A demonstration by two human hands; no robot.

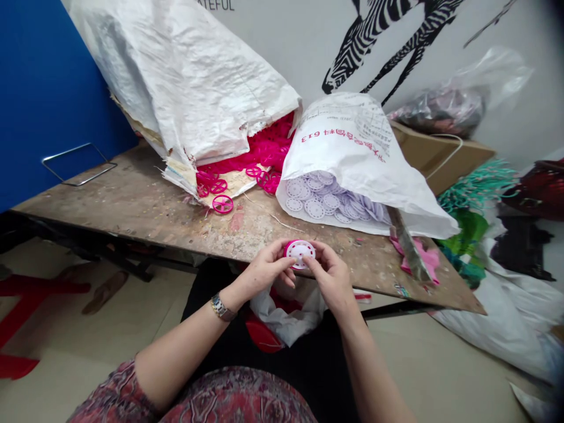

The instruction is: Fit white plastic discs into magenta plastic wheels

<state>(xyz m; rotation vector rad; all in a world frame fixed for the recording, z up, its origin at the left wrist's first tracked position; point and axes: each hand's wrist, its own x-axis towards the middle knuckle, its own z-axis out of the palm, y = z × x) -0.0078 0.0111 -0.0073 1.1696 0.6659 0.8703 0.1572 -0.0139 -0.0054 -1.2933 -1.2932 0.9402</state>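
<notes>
Worktable (198, 229) edge: hands (332, 276) pinch white disc (301, 249).

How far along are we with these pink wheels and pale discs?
Done: the pale disc appears seated on a pink part. In hand: left hand and right hand hold that pair. Left: loose pink wheels and many pale discs at the sack mouths. Finished count: cannot tell.

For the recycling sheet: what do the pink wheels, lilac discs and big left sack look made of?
Pink wheels: probably moulded plastic, slight gloss; even colour, thin integral spokes.
Lilac discs: likely plastic, matt; uniform colour, repeated identical slots.
Big left sack: apparently woven plastic, faint sheen; stiff creases, frayed torn edge.
</notes>
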